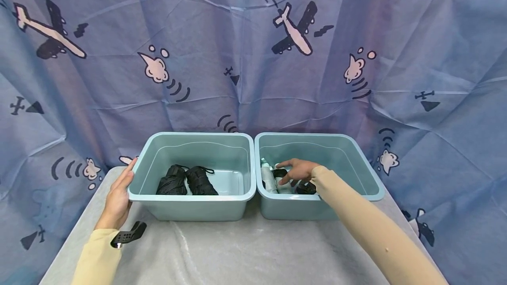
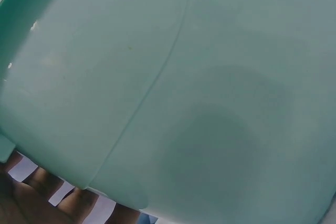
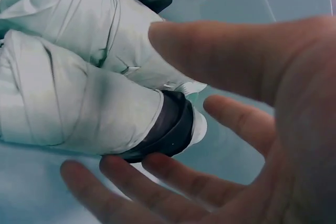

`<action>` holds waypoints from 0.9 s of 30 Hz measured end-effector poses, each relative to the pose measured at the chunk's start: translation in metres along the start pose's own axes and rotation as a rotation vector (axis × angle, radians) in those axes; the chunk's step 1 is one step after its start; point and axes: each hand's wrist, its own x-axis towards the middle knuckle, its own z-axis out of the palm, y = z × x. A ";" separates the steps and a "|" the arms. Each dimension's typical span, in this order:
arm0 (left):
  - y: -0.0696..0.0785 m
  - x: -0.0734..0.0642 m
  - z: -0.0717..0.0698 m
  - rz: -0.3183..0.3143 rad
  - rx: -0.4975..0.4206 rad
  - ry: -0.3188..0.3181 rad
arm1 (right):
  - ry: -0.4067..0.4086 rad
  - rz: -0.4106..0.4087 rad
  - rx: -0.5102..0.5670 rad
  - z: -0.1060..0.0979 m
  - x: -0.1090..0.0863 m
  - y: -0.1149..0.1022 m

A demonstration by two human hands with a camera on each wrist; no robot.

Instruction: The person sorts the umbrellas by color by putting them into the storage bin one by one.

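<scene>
My right hand (image 1: 299, 170) reaches into the right bin (image 1: 317, 208) with fingers and thumb spread. In the right wrist view two pale green folded umbrellas lie side by side; the nearer umbrella (image 3: 89, 98), dark-banded at its end, lies between thumb and fingertips, and the farther umbrella (image 3: 68, 14) is beyond it. A black item (image 1: 306, 187) lies under the hand, partly hidden. My left hand (image 1: 116, 199) rests along the outer left side of the left bin (image 1: 194, 209), its fingers (image 2: 79, 203) at the rim. Inside that bin lie two black folded umbrellas (image 1: 200, 181).
The two bins stand side by side on a table with a grey cloth (image 1: 222, 254). Behind them hangs a blue curtain (image 1: 198, 78) printed with planes. A black band (image 1: 128, 234) is around my left wrist.
</scene>
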 end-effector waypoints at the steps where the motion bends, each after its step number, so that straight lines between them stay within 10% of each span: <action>1: 0.000 0.000 0.000 -0.002 0.001 0.001 | 0.007 0.003 -0.019 -0.001 -0.001 0.000; 16: -0.001 0.007 0.001 -0.036 0.018 0.017 | 0.014 -0.100 0.196 -0.016 -0.019 -0.001; 27: 0.015 -0.007 0.004 -0.068 0.256 0.192 | 0.207 -0.411 0.028 0.002 -0.098 -0.002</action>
